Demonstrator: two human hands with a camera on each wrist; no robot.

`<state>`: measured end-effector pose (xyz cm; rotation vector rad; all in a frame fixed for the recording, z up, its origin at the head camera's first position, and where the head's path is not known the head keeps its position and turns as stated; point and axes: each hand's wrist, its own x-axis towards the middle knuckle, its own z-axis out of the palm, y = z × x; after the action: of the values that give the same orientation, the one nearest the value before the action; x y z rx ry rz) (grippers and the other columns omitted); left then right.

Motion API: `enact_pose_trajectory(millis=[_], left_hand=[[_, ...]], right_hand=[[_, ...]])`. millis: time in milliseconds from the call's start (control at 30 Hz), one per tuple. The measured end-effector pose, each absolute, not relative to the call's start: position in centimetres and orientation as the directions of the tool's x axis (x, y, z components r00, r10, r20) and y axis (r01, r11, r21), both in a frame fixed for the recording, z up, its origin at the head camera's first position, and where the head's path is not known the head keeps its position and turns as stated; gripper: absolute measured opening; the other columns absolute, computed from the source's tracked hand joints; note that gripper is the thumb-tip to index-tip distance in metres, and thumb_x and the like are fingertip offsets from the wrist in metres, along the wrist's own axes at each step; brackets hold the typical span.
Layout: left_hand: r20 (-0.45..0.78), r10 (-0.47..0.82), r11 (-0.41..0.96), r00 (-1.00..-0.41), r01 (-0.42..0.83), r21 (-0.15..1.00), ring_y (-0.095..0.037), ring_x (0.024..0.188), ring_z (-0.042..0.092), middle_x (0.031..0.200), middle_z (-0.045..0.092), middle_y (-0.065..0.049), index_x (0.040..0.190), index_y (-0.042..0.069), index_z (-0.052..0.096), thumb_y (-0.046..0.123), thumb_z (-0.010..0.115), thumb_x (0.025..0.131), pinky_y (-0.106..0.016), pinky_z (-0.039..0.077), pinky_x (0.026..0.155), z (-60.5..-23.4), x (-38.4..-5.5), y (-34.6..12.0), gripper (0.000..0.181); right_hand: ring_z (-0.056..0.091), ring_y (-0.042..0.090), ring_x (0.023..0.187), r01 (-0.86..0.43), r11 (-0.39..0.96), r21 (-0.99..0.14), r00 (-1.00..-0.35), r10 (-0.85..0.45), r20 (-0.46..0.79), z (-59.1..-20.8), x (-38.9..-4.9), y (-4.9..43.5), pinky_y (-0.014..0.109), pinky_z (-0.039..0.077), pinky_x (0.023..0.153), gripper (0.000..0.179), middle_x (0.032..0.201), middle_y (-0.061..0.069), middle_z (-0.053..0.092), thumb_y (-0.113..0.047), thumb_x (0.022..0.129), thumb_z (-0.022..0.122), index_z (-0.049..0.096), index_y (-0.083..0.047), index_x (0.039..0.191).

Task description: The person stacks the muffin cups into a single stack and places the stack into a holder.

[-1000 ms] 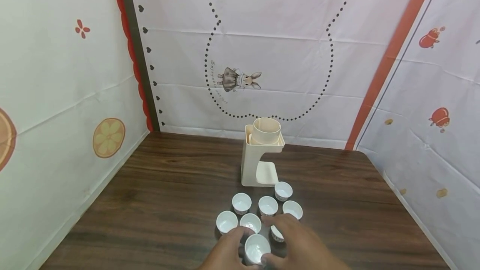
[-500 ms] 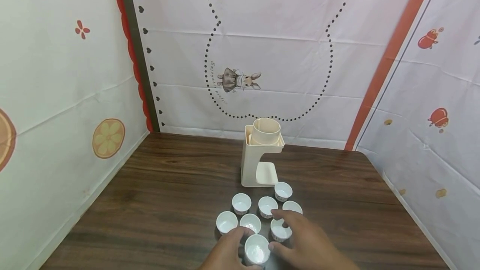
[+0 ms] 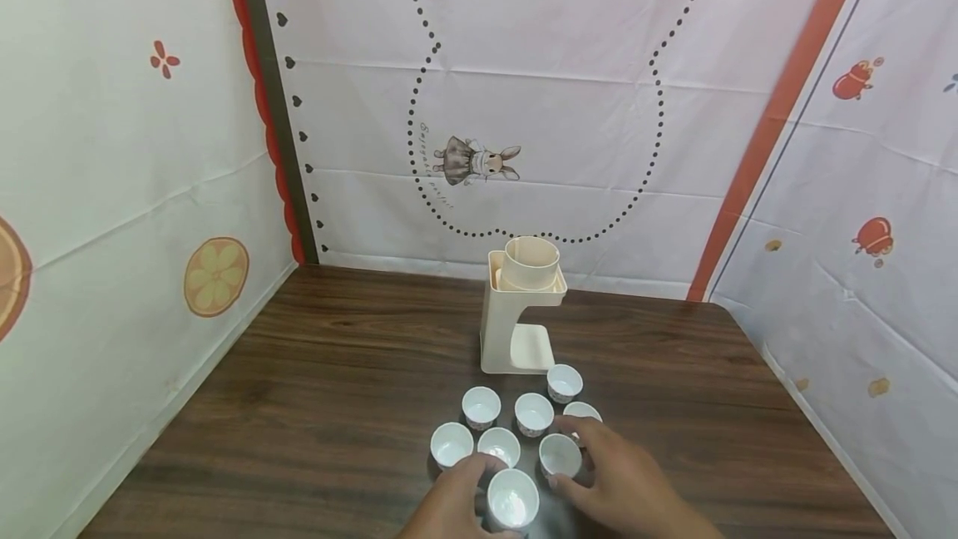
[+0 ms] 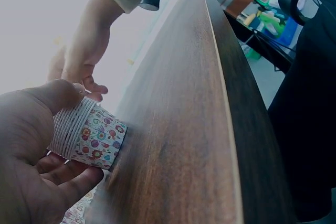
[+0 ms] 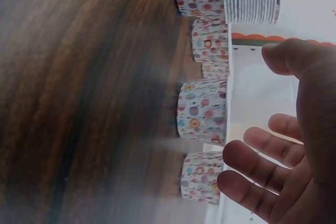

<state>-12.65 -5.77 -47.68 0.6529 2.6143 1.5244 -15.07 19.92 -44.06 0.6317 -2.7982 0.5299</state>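
A stack of white paper baking cups (image 3: 512, 499) with a floral print stands at the table's near edge. My left hand (image 3: 455, 499) grips it, thumb on one side and fingers on the other, as the left wrist view shows with the nested rims of the stack (image 4: 73, 127). Just right of it, my right hand (image 3: 621, 477) holds nothing, thumb and fingers spread around a single baking cup (image 3: 560, 456). In the right wrist view its fingers (image 5: 257, 166) are relaxed and apart. Behind my right fingers, another cup (image 3: 582, 411) is partly hidden.
Several single baking cups, including one at the left (image 3: 452, 444) and one at the back (image 3: 565, 383), sit upright beyond the stack. Behind them stands a cream holder (image 3: 497, 331) with a round tube (image 3: 531, 263) on top. Printed cloth walls (image 3: 584, 148) border the wooden table (image 3: 337, 406).
My right hand has moved right, away from the stack's side to the single cup beside it. My left hand and the stack have stayed in place.
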Motion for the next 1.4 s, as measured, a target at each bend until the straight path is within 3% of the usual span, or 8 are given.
enact_pose_trajectory(millis=[500,933,1400], left_hand=[[0.192,0.386,0.437,-0.902,0.362,0.823,-0.005,0.096,0.058,0.103,0.061,0.016,0.117,0.011,0.064,0.024,0.098,0.065,-0.032,0.051,0.088,-47.7,-12.8,-5.9,0.064],[0.161,0.377,0.425,-0.912,0.325,0.845,-0.005,0.094,0.058,0.101,0.061,0.016,0.116,0.012,0.064,0.019,0.097,0.063,-0.031,0.051,0.086,-47.6,-12.7,-5.8,0.063],[0.205,0.377,0.411,-0.903,0.362,0.837,-0.004,0.095,0.058,0.102,0.061,0.016,0.118,0.012,0.063,0.018,0.096,0.063,-0.029,0.051,0.086,-47.9,-12.7,-5.8,0.065]], right_hand=[[0.065,0.008,0.104,-0.458,0.850,-0.261,-0.875,-0.381,0.298,-45.4,-15.6,20.2,0.038,0.055,0.079,0.068,0.125,-0.013,0.065,-0.048,0.075,0.088,0.063,-0.024,0.134],[0.065,0.007,0.098,-0.486,0.839,-0.245,-0.856,-0.401,0.326,-45.7,-15.8,20.2,0.035,0.055,0.073,0.068,0.122,-0.014,0.065,-0.040,0.073,0.090,0.063,-0.023,0.133],[0.065,0.007,0.099,-0.518,0.825,-0.226,-0.836,-0.434,0.335,-45.7,-15.8,20.2,0.033,0.054,0.073,0.068,0.121,-0.010,0.066,-0.038,0.070,0.092,0.065,-0.020,0.130]])
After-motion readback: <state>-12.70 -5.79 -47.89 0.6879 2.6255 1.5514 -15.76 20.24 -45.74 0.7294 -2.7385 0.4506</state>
